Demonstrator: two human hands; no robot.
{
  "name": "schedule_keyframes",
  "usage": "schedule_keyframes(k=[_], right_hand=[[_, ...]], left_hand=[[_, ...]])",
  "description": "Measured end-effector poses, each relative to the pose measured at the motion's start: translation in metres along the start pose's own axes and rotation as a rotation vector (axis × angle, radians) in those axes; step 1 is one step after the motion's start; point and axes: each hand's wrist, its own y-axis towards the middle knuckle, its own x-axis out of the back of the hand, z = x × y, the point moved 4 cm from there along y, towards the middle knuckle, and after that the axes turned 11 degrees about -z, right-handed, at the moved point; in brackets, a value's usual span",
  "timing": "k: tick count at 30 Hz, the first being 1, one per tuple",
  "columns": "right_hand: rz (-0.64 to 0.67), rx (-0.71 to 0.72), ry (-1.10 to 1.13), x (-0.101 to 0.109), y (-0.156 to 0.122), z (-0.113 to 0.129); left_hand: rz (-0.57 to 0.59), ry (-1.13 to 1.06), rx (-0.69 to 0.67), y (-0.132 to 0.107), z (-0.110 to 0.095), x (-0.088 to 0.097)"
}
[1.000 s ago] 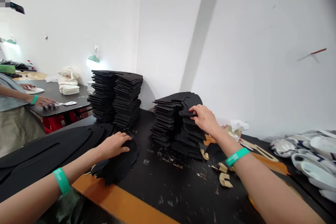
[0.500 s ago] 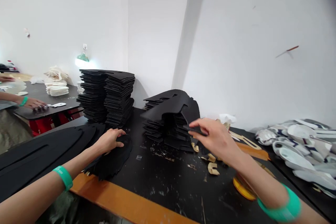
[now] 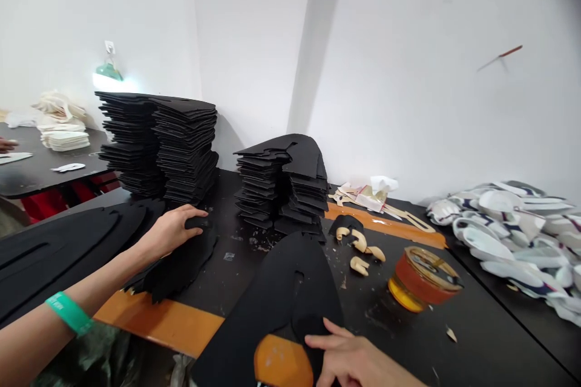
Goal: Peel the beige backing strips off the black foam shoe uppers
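Observation:
My right hand [image 3: 349, 355], its thumb and fingers closed, holds one leg of a black U-shaped shoe upper piece [image 3: 290, 272] over the table's front edge. A short slot shows near the piece's rounded end. My left hand [image 3: 175, 230] rests on a small pile of black pieces [image 3: 181, 269], with thumb and forefinger apart and nothing pinched between them. Larger black pieces [image 3: 54, 254] lie overlapped to its left. Beyond the hands stand a shorter stack of U-shaped uppers [image 3: 299, 160] and a taller stack [image 3: 181, 133].
A glue jar [image 3: 422, 278] with a brush across its top stands right of my right hand. Curled beige scraps [image 3: 361, 242] lie near it. White shoe parts [image 3: 512, 236] are heaped at far right. Another person's hand [image 3: 6, 145] shows at a neighbouring table [image 3: 40, 172].
My right hand has brought the black upper piece from the shorter stack down towards me, low over the front edge. My left hand stays on the small pile. The view has turned right.

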Motion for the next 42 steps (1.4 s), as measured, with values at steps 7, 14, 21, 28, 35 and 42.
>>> schedule_keyframes(k=[7,14,21,28,35,42], right_hand=[[-0.216,-0.325,0.362,0.029,0.052,-0.033],[-0.450,-0.532,0.886,0.005,0.104,-0.084],[-0.536,-0.632,0.900,0.000,0.095,-0.108],[-0.516,-0.629,0.887,-0.001,0.093,-0.111],[-0.515,-0.657,0.866,0.001,0.087,-0.114],[-0.479,-0.673,0.823,-0.001,0.088,-0.115]], left_hand=[[0.005,-0.819,0.390,-0.024,-0.073,0.008],[0.150,-1.120,0.382,-0.053,-0.150,-0.070],[0.120,-0.804,0.200,-0.052,-0.153,-0.099],[-0.059,-0.351,-0.090,-0.048,-0.187,-0.080],[0.256,-0.711,0.146,-0.046,-0.182,-0.122],[0.306,-0.814,0.193,-0.048,-0.170,-0.130]])
